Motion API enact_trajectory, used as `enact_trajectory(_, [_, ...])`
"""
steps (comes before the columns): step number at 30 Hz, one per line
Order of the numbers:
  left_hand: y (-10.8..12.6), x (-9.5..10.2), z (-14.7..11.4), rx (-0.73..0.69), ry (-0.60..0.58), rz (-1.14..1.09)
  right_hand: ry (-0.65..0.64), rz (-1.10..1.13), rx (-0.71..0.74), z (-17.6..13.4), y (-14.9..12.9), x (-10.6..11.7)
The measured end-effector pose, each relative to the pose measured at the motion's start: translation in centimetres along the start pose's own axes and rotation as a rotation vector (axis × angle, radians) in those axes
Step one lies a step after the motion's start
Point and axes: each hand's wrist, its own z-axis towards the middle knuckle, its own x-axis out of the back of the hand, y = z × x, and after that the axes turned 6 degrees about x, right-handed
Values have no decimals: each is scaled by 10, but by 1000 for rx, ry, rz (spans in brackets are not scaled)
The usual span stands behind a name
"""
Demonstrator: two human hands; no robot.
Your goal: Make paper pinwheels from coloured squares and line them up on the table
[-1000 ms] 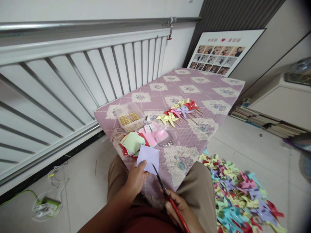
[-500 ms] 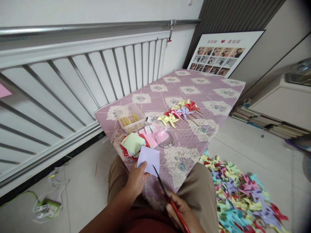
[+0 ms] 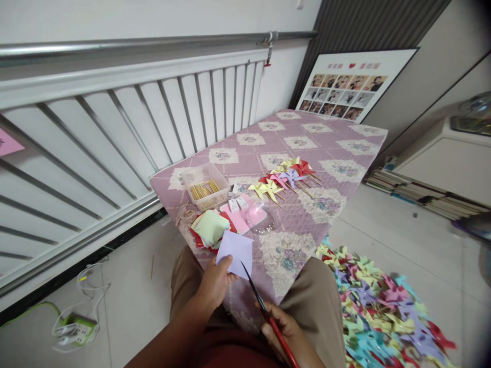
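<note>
Between thumb and fingers, my left hand [image 3: 218,278] grips a square of lilac paper [image 3: 236,248] above the near end of the table. My right hand [image 3: 282,327] is wrapped round the red handles of a pair of scissors [image 3: 264,309]. The dark blade tips lie at the paper's lower right edge; whether they are cutting into it I cannot tell. Just behind the lilac square is a stack of coloured paper squares [image 3: 210,227], pale green on top with red ones under it. Pink sheets [image 3: 240,222] and a clear round dish [image 3: 263,220] with small shiny bits are near it.
A clear plastic box [image 3: 207,189] of thin wooden sticks stands by the radiator [image 3: 172,112]. Finished paper pinwheels [image 3: 291,176] lie mid-table on the floral tablecloth [image 3: 330,158]. A large heap of pinwheels [image 3: 383,306] covers the floor at right. A power strip [image 3: 79,329] lies at left.
Both hands, the lilac paper and the scissors stay in almost the same place. The view has shifted very slightly.
</note>
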Motion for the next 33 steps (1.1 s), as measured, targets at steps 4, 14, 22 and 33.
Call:
enact_trajectory(4, [1, 1, 1, 22, -6, 14, 0, -42, 17, -1, 5, 2])
enact_trajectory(14, [-1, 3, 0, 14, -15, 35, 4, -73, -25, -4, 4, 1])
enact_trajectory(22, [-1, 4, 0, 32, -13, 48, -5, -37, -19, -2, 2, -1])
enact_trajectory(33, [-2, 4, -1, 22, -12, 21, 7, -45, -28, -4, 9, -1])
